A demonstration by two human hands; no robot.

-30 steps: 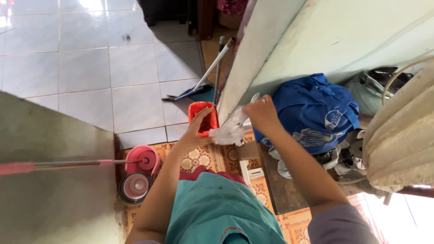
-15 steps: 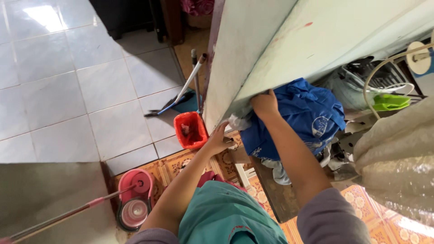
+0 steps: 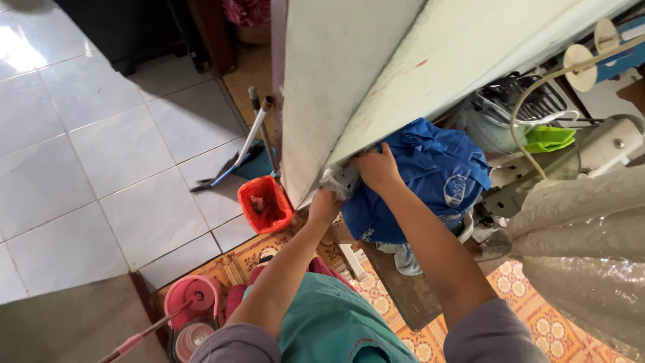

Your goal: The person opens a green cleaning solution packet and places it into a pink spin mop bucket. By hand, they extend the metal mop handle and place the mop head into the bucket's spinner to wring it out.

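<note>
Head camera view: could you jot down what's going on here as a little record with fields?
Left hand: at the lower edge of the pale panel, by a crumpled whitish cloth
Right hand: on the cloth, against a blue garment
Floor: pale tiles, patterned orange mat
Nearby: red bin, pink mop bucket, broom

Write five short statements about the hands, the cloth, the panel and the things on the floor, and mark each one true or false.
1. The right hand rests on the blue cloth. True.
2. The left hand holds the broom. False: it is at the lower edge of the white panel, by a grey rag.
3. A red bin stands on the tiled floor. True.
4. The pink mop bucket sits on top of the blue cloth. False: it is on the floor, bottom left.
5. The broom lies near the red bin. True.
</note>
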